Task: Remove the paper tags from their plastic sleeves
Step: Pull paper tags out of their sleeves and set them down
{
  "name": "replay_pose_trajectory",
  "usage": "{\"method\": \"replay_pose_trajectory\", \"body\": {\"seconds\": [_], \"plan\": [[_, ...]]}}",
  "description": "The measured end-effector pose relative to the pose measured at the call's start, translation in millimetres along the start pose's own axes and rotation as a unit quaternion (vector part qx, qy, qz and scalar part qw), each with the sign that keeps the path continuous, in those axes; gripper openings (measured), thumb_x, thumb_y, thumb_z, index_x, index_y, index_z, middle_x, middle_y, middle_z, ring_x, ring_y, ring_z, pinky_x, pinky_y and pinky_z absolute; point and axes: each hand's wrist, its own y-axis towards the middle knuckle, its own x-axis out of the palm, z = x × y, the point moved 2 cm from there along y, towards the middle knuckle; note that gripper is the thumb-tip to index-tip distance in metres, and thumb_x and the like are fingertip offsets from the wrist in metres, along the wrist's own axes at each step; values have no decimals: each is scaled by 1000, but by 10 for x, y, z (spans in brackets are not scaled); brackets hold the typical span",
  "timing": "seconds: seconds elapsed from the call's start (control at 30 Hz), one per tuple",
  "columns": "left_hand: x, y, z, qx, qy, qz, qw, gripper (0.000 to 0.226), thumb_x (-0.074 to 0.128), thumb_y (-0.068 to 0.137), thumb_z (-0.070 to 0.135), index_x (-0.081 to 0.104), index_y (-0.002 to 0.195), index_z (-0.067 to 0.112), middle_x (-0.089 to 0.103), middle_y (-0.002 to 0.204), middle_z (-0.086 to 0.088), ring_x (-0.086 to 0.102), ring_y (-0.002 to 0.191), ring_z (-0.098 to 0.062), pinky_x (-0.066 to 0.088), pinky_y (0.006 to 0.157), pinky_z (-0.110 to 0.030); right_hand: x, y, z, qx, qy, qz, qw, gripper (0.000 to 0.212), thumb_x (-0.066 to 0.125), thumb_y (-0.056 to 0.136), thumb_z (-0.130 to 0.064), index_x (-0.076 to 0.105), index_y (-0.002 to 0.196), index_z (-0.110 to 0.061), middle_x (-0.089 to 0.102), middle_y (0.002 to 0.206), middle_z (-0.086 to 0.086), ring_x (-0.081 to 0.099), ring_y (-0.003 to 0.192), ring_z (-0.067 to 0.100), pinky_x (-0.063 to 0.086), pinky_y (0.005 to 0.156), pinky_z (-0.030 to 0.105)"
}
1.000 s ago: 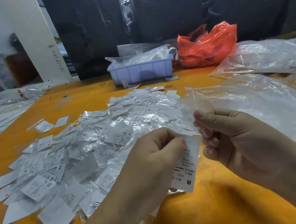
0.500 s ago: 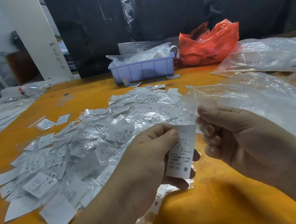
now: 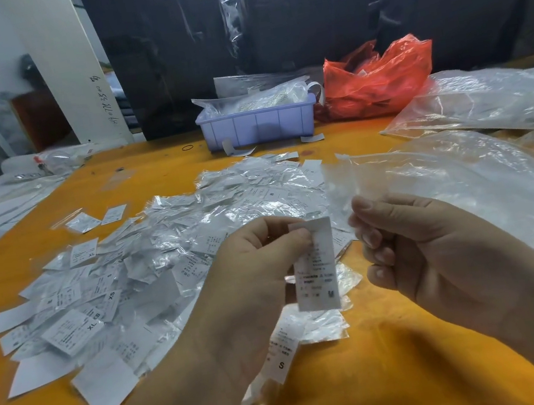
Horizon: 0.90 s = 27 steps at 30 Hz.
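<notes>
My left hand (image 3: 255,273) pinches the top of a white paper tag (image 3: 317,271) printed with an M, which hangs upright and bare. Just to its right, my right hand (image 3: 413,242) has its fingers curled and pinches an empty clear plastic sleeve (image 3: 356,182) that sticks up above the thumb, blurred. A wide pile of sleeved and loose tags (image 3: 162,252) covers the orange table (image 3: 405,372) to the left. Another tag marked S (image 3: 281,356) lies in crumpled plastic under my left wrist.
A lilac plastic tray (image 3: 258,127) with bagged items stands at the back centre, with a red plastic bag (image 3: 379,81) beside it. Large clear plastic bags (image 3: 486,100) lie at the right, one of them (image 3: 485,190) just behind my right hand. White boards lie off the table's left edge.
My left hand has lifted the M tag and turned it upright, closer to my right hand. The right hand has stayed nearly in place with the sleeve.
</notes>
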Motion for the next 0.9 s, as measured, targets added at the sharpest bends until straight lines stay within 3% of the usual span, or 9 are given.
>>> {"method": "replay_pose_trajectory", "body": {"seconds": [0.13, 0.2, 0.37, 0.5, 0.6, 0.7, 0.77, 0.83, 0.9], "plan": [[-40, 10, 26, 5, -27, 30, 999, 5, 70, 69, 29, 75, 67, 29, 67, 66, 8, 54, 57, -6, 44, 62, -25, -12, 7, 5, -1, -2, 1, 1000, 18, 76, 62, -30, 69, 67, -15, 45, 63, 2, 38, 50, 10, 39, 44, 22], [-66, 15, 37, -4, -69, 27, 997, 9, 69, 74, 22, 74, 67, 23, 61, 62, 4, 47, 52, -8, 44, 53, -22, -15, 13, 7, -7, 3, 5, 1000, 16, 76, 61, -29, 67, 65, -16, 47, 62, 1, 37, 50, 10, 39, 43, 22], [-73, -6, 56, 16, -66, 2, 998, 22, 56, 91, 10, 74, 79, 13, 66, 66, -5, 55, 56, -12, 49, 53, -20, -55, 32, -21, -31, 26, 48, 998, 12, 75, 62, -27, 68, 63, -17, 46, 62, 1, 35, 51, 11, 37, 42, 21], [-27, -21, 46, 6, -46, -42, 998, 12, 62, 78, 14, 74, 76, 12, 70, 70, -9, 59, 57, -13, 52, 54, -20, -63, 32, -26, -34, 28, 59, 997, 10, 74, 67, -25, 70, 64, -17, 45, 64, 2, 34, 52, 12, 38, 42, 21], [2, -28, 24, -8, -45, -81, 996, 23, 57, 70, 18, 68, 86, 6, 70, 71, -9, 59, 58, -14, 52, 55, -21, -49, 30, -13, -31, 24, 63, 997, 10, 73, 69, -24, 69, 63, -17, 46, 65, 2, 36, 52, 11, 39, 43, 20], [37, -29, 11, -20, -59, -101, 993, 39, 56, 68, 16, 64, 102, -1, 71, 74, -10, 61, 61, -14, 54, 58, -22, -54, 23, -20, -30, 21, 68, 997, 14, 75, 63, -28, 68, 67, -17, 59, 70, 5, 48, 52, 10, 45, 46, 20], [54, -30, 6, -22, -74, -103, 992, 42, 56, 68, 14, 63, 107, -3, 71, 75, -12, 62, 62, -16, 55, 59, -24, -62, 19, -20, -23, 20, 64, 997, 18, 74, 63, -33, 66, 69, -18, 72, 84, 11, 61, 61, 12, 51, 51, 21], [62, -29, -4, -22, -73, -101, 992, 42, 56, 69, 14, 64, 106, -3, 71, 76, -12, 62, 62, -17, 55, 60, -24, -65, 14, -12, -20, 29, 53, 998, 19, 72, 65, -32, 65, 72, -16, 73, 90, 17, 66, 66, 15, 53, 53, 22], [65, -27, -9, -21, -48, -95, 994, 40, 57, 67, 14, 66, 103, -1, 72, 76, -11, 61, 62, -16, 54, 59, -24, -60, 11, -1, -30, 22, 44, 998, 13, 72, 66, -29, 67, 67, -16, 72, 84, 18, 63, 60, 14, 52, 49, 22]]}}
